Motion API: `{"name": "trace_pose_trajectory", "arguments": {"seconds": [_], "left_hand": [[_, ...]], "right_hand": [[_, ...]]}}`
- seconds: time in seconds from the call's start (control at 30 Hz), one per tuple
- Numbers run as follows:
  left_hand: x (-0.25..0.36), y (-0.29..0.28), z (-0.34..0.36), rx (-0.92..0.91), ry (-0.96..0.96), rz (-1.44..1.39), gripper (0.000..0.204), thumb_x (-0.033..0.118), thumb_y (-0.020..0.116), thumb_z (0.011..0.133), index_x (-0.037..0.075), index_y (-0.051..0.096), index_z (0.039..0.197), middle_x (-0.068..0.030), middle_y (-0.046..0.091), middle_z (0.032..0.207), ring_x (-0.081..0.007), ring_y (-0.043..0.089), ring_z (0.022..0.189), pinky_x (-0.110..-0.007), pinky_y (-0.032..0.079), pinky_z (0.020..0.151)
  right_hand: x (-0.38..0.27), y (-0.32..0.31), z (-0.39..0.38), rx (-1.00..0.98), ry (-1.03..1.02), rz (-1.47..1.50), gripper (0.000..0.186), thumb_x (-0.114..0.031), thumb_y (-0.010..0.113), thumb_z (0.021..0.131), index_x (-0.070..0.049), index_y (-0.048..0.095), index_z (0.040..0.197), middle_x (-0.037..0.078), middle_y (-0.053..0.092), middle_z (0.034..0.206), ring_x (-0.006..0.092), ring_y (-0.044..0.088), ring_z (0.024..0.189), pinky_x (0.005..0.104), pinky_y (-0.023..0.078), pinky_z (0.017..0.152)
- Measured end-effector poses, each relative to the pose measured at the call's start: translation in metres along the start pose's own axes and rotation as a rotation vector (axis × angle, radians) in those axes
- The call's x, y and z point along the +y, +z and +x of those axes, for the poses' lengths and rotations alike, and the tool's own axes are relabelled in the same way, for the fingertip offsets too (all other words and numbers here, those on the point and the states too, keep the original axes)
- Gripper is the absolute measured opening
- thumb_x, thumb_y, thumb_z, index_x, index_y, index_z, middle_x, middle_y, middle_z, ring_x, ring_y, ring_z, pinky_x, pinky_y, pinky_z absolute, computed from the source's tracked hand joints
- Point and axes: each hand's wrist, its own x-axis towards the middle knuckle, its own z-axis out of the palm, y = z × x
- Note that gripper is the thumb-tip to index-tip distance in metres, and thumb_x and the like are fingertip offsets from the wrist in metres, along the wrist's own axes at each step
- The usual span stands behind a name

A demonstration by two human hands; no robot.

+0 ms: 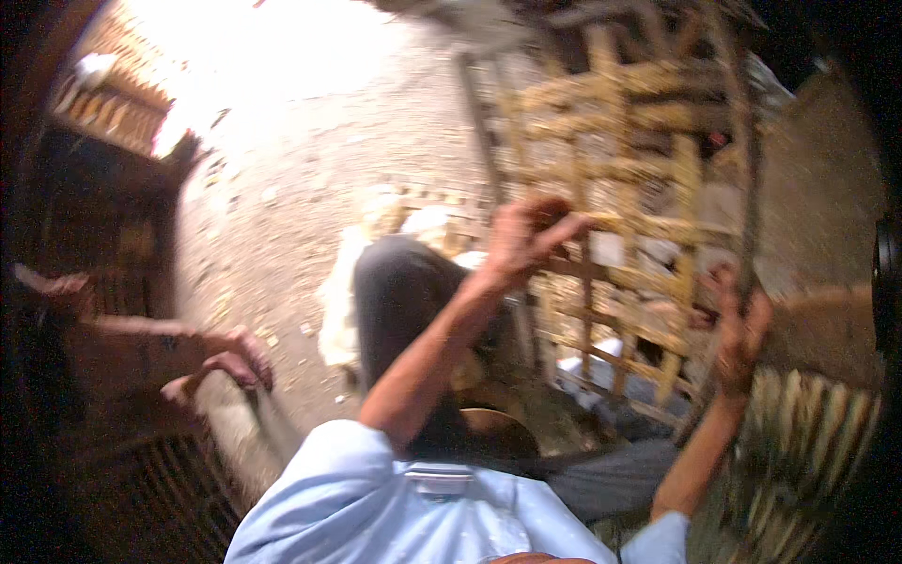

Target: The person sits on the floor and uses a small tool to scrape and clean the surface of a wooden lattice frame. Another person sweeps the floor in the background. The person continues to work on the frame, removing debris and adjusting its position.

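Observation:
A lattice panel (615, 174) of woven yellowish bamboo strips stands in front of me on the right, framed by wooden poles. My left hand (526, 242) is at its left part, thumb and fingers closed at the end of a crosswise bamboo strip (658, 227); blur softens the fingertips. On the panel's right side, my right hand (740, 329) is wrapped round the long wooden pole (745, 169). Part of its grip is hidden behind the pole. My dark-trousered knee (404, 291) is bent beside the left forearm.
At the left, another person's hand (240, 359) hangs over a pale, blurred object (240, 428). Bright dirt ground (282, 235) stretches ahead. A slatted bamboo structure (817, 414) lies right of my right forearm. Pale cloth-like material (343, 310) is beside my knee.

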Motion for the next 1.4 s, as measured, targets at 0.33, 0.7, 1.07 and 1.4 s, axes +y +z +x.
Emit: {"name": "trace_pose_trajectory", "arguments": {"seconds": [0.33,0.7,1.07,1.4], "left_hand": [[0.015,-0.007,-0.004,-0.085,-0.072,-0.096,0.032,0.03,0.061,0.098,0.0,0.066,0.092,-0.0087,0.066,0.075,-0.0146,0.067,0.06,-0.031,0.053,0.053],[0.022,-0.01,-0.015,0.178,0.401,0.503,0.028,0.016,0.063,0.092,0.005,0.062,0.118,-0.015,0.067,0.105,-0.0246,0.067,0.095,-0.036,0.055,0.083],[-0.227,-0.188,-0.163,0.569,-0.691,1.053,0.086,0.051,0.052,0.094,-0.003,0.02,0.151,-0.0353,0.022,0.152,-0.0485,0.023,0.142,-0.057,0.023,0.114],[-0.302,-0.193,-0.224,0.315,-0.817,0.969,0.072,0.058,0.044,0.095,0.009,0.035,0.147,-0.021,0.028,0.155,-0.0413,0.025,0.142,-0.068,0.024,0.106]], "right_hand": [[0.017,-0.015,0.011,-0.125,-0.241,-0.113,0.03,-0.025,0.055,0.1,-0.001,0.06,0.117,0.007,0.065,0.107,0.0189,0.064,0.103,0.0276,0.057,0.07],[0.008,-0.005,0.0,-0.04,-0.173,-0.132,0.03,-0.027,0.059,0.099,-0.002,0.059,0.116,0.007,0.065,0.106,0.0172,0.066,0.101,0.026,0.058,0.058],[-0.004,0.004,0.006,-0.062,-0.146,-0.471,0.038,-0.036,0.056,0.1,-0.001,0.06,0.112,0.007,0.065,0.1,0.0154,0.064,0.086,0.0317,0.057,0.067],[0.005,0.009,0.007,-0.096,-0.154,-0.339,0.037,-0.034,0.055,0.101,0.0,0.06,0.113,0.012,0.068,0.101,0.0177,0.066,0.089,0.0301,0.058,0.064]]}}
